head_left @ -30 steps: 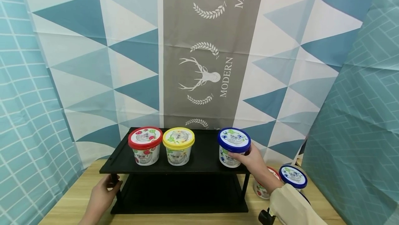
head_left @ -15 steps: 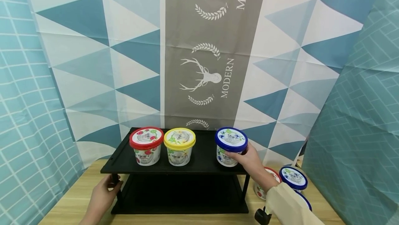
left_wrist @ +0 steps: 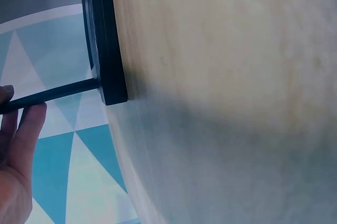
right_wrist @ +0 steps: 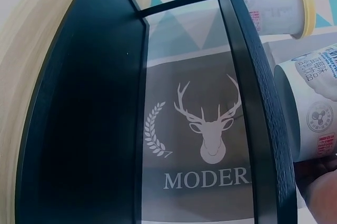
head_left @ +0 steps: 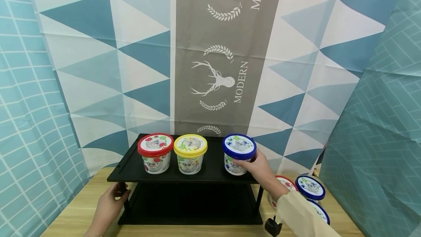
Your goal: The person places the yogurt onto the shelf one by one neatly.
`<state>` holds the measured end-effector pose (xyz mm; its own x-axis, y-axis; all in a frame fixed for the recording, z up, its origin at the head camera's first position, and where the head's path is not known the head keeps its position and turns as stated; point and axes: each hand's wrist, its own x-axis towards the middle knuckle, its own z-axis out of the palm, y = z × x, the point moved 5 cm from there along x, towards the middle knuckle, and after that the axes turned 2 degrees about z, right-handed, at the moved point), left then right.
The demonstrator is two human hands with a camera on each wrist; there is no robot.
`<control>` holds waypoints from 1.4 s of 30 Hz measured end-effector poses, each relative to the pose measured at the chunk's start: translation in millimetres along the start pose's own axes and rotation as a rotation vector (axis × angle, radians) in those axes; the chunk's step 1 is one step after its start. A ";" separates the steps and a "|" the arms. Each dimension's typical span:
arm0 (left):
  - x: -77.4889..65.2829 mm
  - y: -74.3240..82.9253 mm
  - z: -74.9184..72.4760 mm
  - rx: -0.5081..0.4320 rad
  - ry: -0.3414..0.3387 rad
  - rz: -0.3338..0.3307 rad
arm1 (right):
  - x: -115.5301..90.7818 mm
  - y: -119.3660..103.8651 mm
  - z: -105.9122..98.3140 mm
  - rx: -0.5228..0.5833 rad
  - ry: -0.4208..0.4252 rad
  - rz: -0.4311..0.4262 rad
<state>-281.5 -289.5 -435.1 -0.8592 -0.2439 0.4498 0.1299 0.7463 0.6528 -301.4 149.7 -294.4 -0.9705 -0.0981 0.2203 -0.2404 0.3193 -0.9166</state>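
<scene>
A black two-tier rack stands on the wooden table. My left hand holds its left front leg; in the left wrist view the thumb and fingers pinch that thin black post. My right hand grips a blue-lidded tub from its right side, upright at the upper shelf's right part. In the right wrist view this white cup shows right at the shelf edge, with a thumb beside its base. Left of it on the upper shelf stand a yellow-lidded tub and a red-lidded tub, close together.
Right of the rack, on the table, are another red-lidded tub partly behind my right forearm and two more blue-lidded tubs, one behind the other. Patterned cloth hangs behind and on both sides.
My right hand has moved the blue-lidded tub to the left along the upper shelf, closer to the yellow-lidded tub. My left hand keeps its hold on the rack leg.
</scene>
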 end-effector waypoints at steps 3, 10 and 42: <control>0.5 1.1 -0.3 0.007 0.011 0.015 | 2.0 0.2 1.7 0.001 0.003 -0.002; 1.1 0.6 0.0 0.017 0.022 0.029 | 5.6 0.3 8.3 -0.020 0.013 0.024; -0.1 -1.0 1.1 0.004 -0.015 -0.025 | 11.4 -1.4 30.2 0.011 -0.010 -0.029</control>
<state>-282.2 -289.5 -436.4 -0.8695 -0.2529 0.4243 0.1065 0.7428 0.6610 -311.5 119.7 -300.6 -0.9630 -0.1164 0.2432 -0.2677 0.3060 -0.9136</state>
